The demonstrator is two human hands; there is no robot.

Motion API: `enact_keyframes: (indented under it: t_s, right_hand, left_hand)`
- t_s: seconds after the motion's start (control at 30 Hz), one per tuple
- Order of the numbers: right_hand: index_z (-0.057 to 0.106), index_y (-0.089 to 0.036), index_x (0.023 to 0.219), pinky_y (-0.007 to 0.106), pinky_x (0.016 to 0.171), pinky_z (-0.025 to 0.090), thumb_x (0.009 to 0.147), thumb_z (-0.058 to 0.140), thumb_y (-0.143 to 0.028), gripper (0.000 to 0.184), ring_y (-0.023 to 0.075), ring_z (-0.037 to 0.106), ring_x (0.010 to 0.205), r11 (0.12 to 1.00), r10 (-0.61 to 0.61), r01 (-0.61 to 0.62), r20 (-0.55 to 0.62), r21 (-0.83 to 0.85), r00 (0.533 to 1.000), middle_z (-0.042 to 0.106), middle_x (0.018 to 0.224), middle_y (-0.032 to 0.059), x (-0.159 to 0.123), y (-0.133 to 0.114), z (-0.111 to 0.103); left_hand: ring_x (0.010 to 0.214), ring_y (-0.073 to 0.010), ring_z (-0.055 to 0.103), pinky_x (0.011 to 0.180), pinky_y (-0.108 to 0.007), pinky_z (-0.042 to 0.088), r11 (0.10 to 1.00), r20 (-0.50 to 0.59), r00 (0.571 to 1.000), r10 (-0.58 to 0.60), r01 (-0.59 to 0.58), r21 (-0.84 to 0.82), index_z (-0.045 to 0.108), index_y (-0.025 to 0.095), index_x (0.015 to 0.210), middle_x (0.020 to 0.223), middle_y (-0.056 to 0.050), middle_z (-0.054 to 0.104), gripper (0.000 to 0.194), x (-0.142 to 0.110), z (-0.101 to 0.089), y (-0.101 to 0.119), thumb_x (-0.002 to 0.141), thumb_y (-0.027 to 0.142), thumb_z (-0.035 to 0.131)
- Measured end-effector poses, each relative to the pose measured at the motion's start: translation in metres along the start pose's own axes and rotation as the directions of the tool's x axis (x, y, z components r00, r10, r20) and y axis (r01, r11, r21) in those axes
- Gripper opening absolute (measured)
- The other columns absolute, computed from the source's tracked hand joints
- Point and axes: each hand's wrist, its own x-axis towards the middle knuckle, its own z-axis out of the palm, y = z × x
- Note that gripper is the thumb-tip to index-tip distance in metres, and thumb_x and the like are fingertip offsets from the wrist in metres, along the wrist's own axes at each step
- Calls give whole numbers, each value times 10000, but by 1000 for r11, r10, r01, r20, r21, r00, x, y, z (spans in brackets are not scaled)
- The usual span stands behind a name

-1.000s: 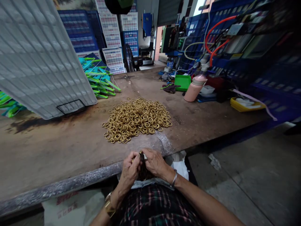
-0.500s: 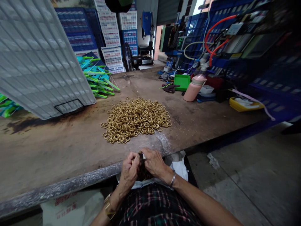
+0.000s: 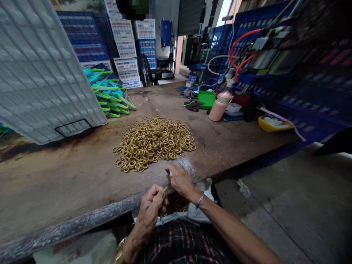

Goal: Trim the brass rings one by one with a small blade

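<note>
My left hand [image 3: 153, 205] is closed at the table's front edge, pinching a gold-coloured ring [image 3: 165, 188] that shows only in part. Up and to the right, my right hand [image 3: 180, 180] grips a small dark-tipped tool [image 3: 168, 172] with a whitish part by the fingers; its kind is hard to make out. Below and between the hands, an open pale bag [image 3: 192, 212] on my lap holds many darker rings [image 3: 177, 204]. Just beyond my hands a heap of gold rings [image 3: 156, 143] lies on the wooden table [image 3: 82, 183].
A white ribbed crate [image 3: 52, 73] stands at the left, beside green and turquoise plastic pieces [image 3: 110, 93]. Toward the right are a pink bottle [image 3: 219, 107], a green tray [image 3: 206, 99] and a yellow tray [image 3: 272, 125]. Stacked crates [image 3: 125, 51] and a black fan [image 3: 145, 69] stand behind.
My hands were together over the bag and have come apart. The right hand with the dark-tipped tool has moved up, while the left keeps the ring lower down. The view has shifted slightly.
</note>
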Motion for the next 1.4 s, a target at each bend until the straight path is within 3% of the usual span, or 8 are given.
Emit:
enact_keyframes:
  t_s: [0.2,0.37,0.67,0.8,0.97,1.1,1.2,1.4]
  right_hand:
    - [483,-179,1071,252,662,334,836,418,-194,244,179,566,834,979,194,-204,-207,-28,959,617,968,72,34,30,-1]
    - [499,-215,1024,247,635,323,860,442,-295,191,175,571,847,982,158,-173,-168,-73,973,611,988,53,47,37,0]
    - [530,-201,933,231,618,301,807,493,-233,136,156,537,778,992,124,-122,-239,20,963,600,880,33,43,44,5]
    - [561,-192,843,216,581,297,801,458,-222,115,128,496,646,970,97,-44,-216,239,972,571,713,-2,36,42,8]
    - [533,-173,676,186,547,316,708,508,-223,65,88,431,572,761,121,-70,-35,644,992,482,602,-45,25,22,6]
    - [515,-180,682,172,430,246,684,527,-259,80,53,321,429,570,113,-232,205,788,972,382,492,-88,16,7,7]
    - [496,-191,712,174,361,165,666,522,-256,84,41,242,353,451,71,-352,361,820,930,314,439,-113,12,-1,8]
    - [469,-192,694,166,335,141,626,522,-221,92,30,231,319,413,40,-417,441,810,897,301,412,-125,10,-12,4]
  left_hand:
    - [400,-37,348,347,-153,224,944,-39,993,-114,96,-317,531,153,699,577,20,513,287,12,-9,-1,771,430,554]
    - [449,-56,434,350,-147,251,841,-21,984,-177,140,-522,568,180,876,660,12,561,249,14,-16,-2,688,315,660]
    - [621,-110,562,358,-130,257,769,5,971,-238,192,-609,550,122,680,722,-47,591,220,19,-20,-9,621,240,726]
    - [479,-56,462,342,-127,218,865,-34,979,-199,160,-476,516,158,715,612,28,514,262,22,-18,-9,650,334,698]
    - [430,-71,414,389,-170,293,991,-276,955,108,-81,107,560,180,921,529,62,475,301,31,-21,-10,714,396,592]
    - [504,-85,444,512,-206,363,857,-175,914,366,-258,447,593,164,1030,572,46,492,306,33,-26,-9,764,300,525]
    - [523,-97,456,531,-221,372,807,-91,916,390,-292,513,590,152,1080,607,27,523,340,33,-28,-8,780,285,500]
    - [533,-110,471,525,-225,378,818,-34,935,354,-292,496,634,147,970,662,-5,596,290,37,-31,-6,785,317,491]
